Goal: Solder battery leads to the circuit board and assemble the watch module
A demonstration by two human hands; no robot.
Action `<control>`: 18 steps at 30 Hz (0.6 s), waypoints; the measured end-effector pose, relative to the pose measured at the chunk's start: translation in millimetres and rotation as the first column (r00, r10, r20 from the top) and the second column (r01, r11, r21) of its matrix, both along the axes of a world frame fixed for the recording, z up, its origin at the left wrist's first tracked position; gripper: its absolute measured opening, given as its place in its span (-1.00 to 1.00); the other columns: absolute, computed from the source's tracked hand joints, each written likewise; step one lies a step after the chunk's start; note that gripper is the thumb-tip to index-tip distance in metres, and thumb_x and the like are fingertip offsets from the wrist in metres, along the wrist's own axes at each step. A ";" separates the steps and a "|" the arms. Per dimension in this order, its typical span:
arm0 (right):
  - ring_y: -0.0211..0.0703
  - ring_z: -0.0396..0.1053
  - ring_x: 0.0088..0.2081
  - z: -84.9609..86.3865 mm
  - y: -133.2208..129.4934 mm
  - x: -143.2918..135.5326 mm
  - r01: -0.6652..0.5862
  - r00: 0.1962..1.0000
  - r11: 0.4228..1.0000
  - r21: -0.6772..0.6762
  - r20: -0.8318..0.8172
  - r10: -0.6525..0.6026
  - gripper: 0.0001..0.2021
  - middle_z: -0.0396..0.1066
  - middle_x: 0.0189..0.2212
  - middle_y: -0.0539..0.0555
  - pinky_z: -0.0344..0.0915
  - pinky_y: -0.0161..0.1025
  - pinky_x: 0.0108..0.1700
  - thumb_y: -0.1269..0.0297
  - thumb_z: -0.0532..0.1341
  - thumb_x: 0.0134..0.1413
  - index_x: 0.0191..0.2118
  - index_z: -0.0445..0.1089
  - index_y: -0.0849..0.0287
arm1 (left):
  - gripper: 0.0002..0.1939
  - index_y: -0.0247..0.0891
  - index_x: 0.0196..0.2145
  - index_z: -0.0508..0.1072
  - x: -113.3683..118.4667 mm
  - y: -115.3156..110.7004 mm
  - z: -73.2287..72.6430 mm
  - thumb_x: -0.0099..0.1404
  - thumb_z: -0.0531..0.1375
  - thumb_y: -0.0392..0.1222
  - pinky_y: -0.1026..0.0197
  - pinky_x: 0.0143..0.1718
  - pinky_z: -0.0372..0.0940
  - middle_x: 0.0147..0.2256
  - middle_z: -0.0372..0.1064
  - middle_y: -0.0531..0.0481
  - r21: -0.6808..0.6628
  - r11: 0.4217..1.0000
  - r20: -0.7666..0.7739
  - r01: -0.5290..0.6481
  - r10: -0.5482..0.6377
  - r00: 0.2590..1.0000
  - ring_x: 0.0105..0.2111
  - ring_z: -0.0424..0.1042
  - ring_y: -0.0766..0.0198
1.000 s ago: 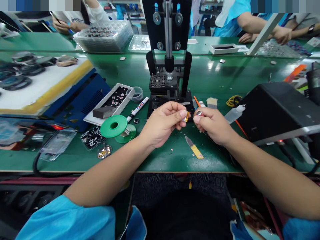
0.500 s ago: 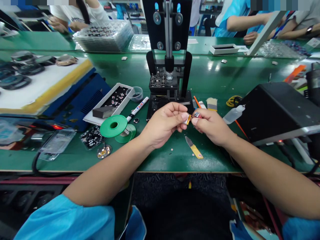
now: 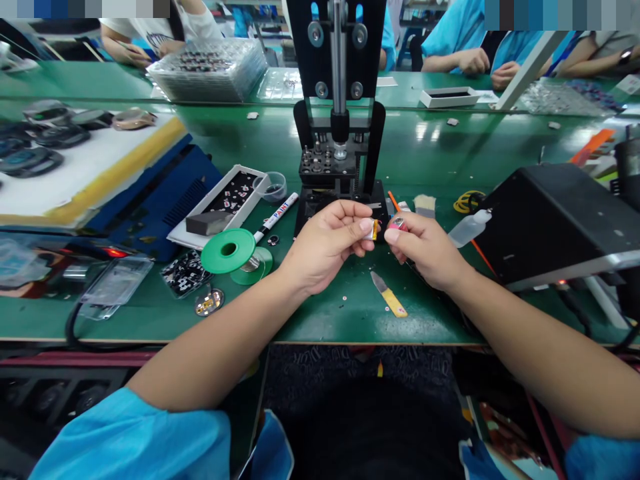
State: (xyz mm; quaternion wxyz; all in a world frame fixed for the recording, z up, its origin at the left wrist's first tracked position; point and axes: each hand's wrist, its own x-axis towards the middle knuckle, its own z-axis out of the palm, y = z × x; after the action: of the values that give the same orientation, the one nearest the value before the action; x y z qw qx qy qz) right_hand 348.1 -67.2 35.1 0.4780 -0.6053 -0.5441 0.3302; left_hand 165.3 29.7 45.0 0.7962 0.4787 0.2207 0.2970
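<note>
My left hand (image 3: 333,243) pinches a small silver pouch battery (image 3: 371,231) with yellow tape along its right end. Thin wires seem to stick out there, too small to make out well. Just to the right, my right hand (image 3: 427,250) is closed around a small red-and-silver tool (image 3: 399,224); the fingers hide most of it, so its kind is unclear. A narrow gap separates the tool from the battery. Below both hands, a knife (image 3: 389,295) with a yellow handle lies on the green table (image 3: 320,320).
A black press (image 3: 340,160) stands behind my hands. To the left are a green solder spool (image 3: 227,252), a paint marker (image 3: 277,217) and a white tray (image 3: 240,217) of small parts. A black box (image 3: 560,220) and a bottle (image 3: 469,228) are right. Co-workers sit opposite.
My hands have drawn slightly apart, and the red-and-silver tool has moved off the battery's taped end. More of the tool shows now. A co-worker's hands opposite have shifted.
</note>
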 end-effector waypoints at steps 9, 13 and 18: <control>-0.21 0.16 -0.44 2.9 -2.2 -3.4 0.038 0.997 0.998 -0.047 0.075 -0.034 -0.62 0.22 -0.55 -0.08 0.06 -0.16 -0.36 -0.10 0.27 0.17 -0.47 0.25 0.04 | -0.51 -0.30 -0.21 0.55 0.9 0.7 -4.1 0.10 0.68 -0.07 0.42 -0.39 0.44 -0.37 0.58 0.08 0.024 1.000 0.017 0.014 -0.014 1.000 -0.40 0.60 0.41; -0.21 0.17 -0.44 8.1 -2.0 -5.5 0.018 0.998 0.999 -0.043 0.058 -0.016 -0.68 0.22 -0.54 -0.08 0.09 -0.15 -0.36 -0.04 0.23 0.11 -0.48 0.23 0.02 | -0.52 -0.31 -0.20 0.56 1.2 0.0 -3.7 0.09 0.68 -0.09 0.43 -0.41 0.44 -0.40 0.58 0.09 0.008 1.000 0.020 0.023 -0.023 1.000 -0.42 0.60 0.41; -0.21 0.15 -0.44 10.5 -2.8 -7.5 0.023 0.993 0.999 -0.027 0.114 -0.020 -0.70 0.20 -0.55 -0.09 0.08 -0.14 -0.36 -0.03 0.21 0.09 -0.49 0.21 0.02 | -0.54 -0.32 -0.20 0.56 1.6 -0.1 -1.7 0.10 0.67 -0.13 0.44 -0.44 0.42 -0.44 0.58 0.08 -0.026 0.998 0.014 0.049 -0.048 0.999 -0.45 0.58 0.42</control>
State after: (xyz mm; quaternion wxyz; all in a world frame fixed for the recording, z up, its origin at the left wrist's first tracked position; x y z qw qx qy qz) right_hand 340.6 -70.0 45.6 0.4410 -0.6358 -0.5592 0.2977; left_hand 166.9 29.5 43.3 0.8108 0.4715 0.2076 0.2779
